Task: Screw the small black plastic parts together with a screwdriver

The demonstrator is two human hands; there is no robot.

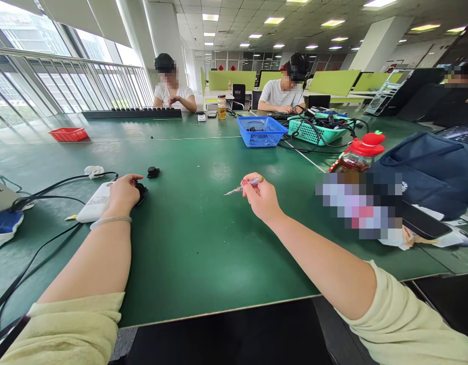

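Note:
A small screwdriver (236,190) with a see-through handle is pinched in my right hand (262,200), above the green table, its thin metal tip pointing left. My left hand (122,195) is at the left of the table, fingers curled over a small black part (142,194). That part is mostly covered, so its kind does not show. Just left of the hand lies a white box-shaped device (96,204). Another small black piece (153,172) sits slightly beyond my left fingers.
Black cables (47,192) run along the left. Farther back stand a red tray (69,134), a blue basket (261,133) and a green basket (313,131) with cables. A red-lidded bottle (361,152) and a dark blue bag (427,167) are on the right. Two people sit across the table.

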